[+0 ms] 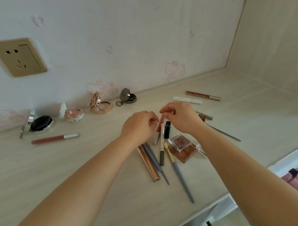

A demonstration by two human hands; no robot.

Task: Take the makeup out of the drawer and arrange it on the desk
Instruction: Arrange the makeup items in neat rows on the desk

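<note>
Both hands over pile mid-table (95, 170). Left hand (138, 126) and right hand (180, 117) fingers pinch red lip gloss (160, 123) at opposite ends. Risk: tube slips, knocks black lipstick (167, 129) or scatters pencils (155, 158); cap may pull off.

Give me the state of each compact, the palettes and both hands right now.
Silver compact: open, lid up.
White floral compact: open.
Pink compact: open.
Grey compact: open.
Clear glitter palette: closed, stacked on brown palette.
Left hand, right hand: both pinching the red lip gloss tube.
</note>
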